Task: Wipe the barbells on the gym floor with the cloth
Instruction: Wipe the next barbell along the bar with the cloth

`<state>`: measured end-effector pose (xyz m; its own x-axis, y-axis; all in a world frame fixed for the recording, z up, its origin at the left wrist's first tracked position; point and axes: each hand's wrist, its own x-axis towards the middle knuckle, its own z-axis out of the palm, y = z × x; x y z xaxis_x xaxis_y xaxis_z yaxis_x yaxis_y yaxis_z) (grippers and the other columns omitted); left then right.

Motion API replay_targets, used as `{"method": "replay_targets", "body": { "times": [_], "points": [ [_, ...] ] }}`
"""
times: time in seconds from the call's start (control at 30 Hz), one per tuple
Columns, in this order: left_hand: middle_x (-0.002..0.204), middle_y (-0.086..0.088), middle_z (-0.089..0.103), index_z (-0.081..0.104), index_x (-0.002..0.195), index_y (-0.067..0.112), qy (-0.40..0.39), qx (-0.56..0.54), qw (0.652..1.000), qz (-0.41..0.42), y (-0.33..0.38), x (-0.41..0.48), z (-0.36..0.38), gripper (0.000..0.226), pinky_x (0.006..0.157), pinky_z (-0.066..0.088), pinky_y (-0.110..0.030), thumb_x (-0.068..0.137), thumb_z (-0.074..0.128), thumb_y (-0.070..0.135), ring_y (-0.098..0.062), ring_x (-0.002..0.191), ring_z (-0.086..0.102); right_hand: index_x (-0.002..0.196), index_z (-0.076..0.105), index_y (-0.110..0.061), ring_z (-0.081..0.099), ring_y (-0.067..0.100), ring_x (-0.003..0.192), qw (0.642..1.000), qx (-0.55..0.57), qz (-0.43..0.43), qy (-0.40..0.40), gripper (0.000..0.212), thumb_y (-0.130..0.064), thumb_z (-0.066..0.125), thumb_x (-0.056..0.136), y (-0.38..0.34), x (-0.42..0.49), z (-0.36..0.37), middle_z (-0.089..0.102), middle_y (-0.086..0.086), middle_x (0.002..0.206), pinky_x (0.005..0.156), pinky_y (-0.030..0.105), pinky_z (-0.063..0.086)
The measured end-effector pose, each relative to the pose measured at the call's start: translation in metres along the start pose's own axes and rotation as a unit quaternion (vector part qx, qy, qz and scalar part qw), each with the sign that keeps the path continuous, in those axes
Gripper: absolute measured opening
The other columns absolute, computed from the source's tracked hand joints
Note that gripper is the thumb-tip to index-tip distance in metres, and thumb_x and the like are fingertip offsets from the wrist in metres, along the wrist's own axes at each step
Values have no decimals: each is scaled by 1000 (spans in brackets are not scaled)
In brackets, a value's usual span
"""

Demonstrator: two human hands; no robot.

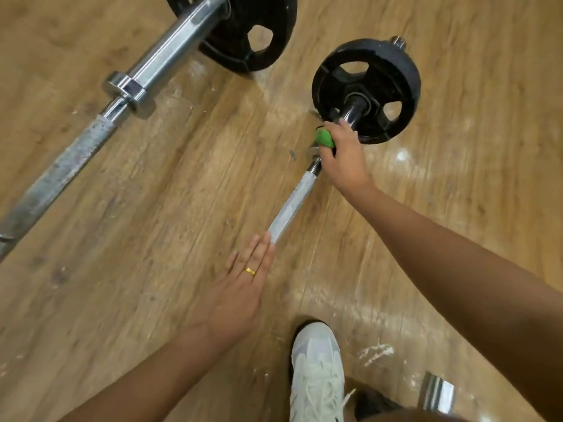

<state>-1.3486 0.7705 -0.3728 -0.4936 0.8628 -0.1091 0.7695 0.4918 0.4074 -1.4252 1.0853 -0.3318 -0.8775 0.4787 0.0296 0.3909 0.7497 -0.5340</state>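
A small barbell (pixel 294 204) lies on the wooden floor, running from the lower middle up to a black weight plate (pixel 367 89) at the upper right. My right hand (pixel 342 155) grips a green cloth (pixel 325 137) wrapped on the bar just below that plate. My left hand (pixel 240 292), with a gold ring, rests flat with straight fingers along the bar's lower part and hides it there. A larger chrome barbell (pixel 131 86) with a big black plate (pixel 253 35) lies across the upper left.
My white sneaker (pixel 316 373) stands on the floor at the bottom middle. A shiny metal piece (pixel 438 394) lies at the bottom right beside it. White dust marks the wooden floor (pixel 152 193) in several spots.
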Motion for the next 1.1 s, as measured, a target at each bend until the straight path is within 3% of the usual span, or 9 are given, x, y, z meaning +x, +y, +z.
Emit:
{"method": "replay_targets", "body": {
  "times": [0.07,0.13,0.2,0.4,0.57,0.73,0.87,1.03,1.1],
  "points": [
    [169,-12,7,17,159,2,23,18,999,20,-6,0,2,79,125,17,-43,83,36,6,-25,156,7,114,65,-13,49,29,123,999,-20,-30,9,25,-14,53,92,4,5,7,58,6,121,99,29,36],
    [169,-14,6,17,159,1,31,32,999,31,-9,0,3,78,123,19,-44,83,32,6,-26,156,7,112,66,-13,37,28,142,997,-48,-58,-4,23,-16,51,95,10,11,8,61,3,130,117,40,27],
    [169,-13,6,17,159,1,39,31,998,32,-12,0,1,78,120,19,-46,82,29,7,-26,156,8,105,67,-15,33,24,147,995,-61,-78,-9,20,-20,50,96,11,16,10,64,-1,129,123,47,22],
    [170,-6,7,17,160,6,57,-10,998,28,-19,2,3,79,119,30,-45,82,30,11,-20,156,7,92,67,-5,55,25,117,986,-67,-130,82,11,-10,58,88,1,11,20,67,8,94,112,33,36],
    [168,-6,16,26,158,7,71,12,997,22,-21,1,1,78,118,29,-45,81,30,8,-21,154,15,102,70,-7,50,28,131,990,-68,-102,76,17,-10,60,88,-1,12,25,70,8,105,108,34,37],
    [169,-4,13,21,160,10,71,3,997,18,-24,2,2,82,121,19,-37,79,31,9,-18,156,9,93,67,-11,49,25,132,990,-53,-91,92,13,-15,56,88,3,15,30,68,2,101,106,29,34],
    [169,-2,11,17,161,12,69,-16,997,21,-22,1,0,81,118,17,-36,81,30,9,-17,156,8,90,64,-16,54,25,127,991,-50,-95,74,16,-21,50,88,10,16,29,66,-3,95,110,26,32],
    [169,-1,13,21,160,12,70,2,997,12,-20,-1,1,81,119,17,-37,80,31,10,-18,155,9,80,57,-20,58,25,117,990,-25,-104,95,11,-20,48,86,11,14,33,60,-8,84,111,35,40],
    [169,-1,14,21,160,13,72,8,997,8,-19,0,3,81,119,17,-38,80,31,10,-17,156,9,81,56,-20,60,28,114,989,-23,-106,104,11,-19,47,86,12,13,35,59,-9,85,112,29,38]
  ]
}}
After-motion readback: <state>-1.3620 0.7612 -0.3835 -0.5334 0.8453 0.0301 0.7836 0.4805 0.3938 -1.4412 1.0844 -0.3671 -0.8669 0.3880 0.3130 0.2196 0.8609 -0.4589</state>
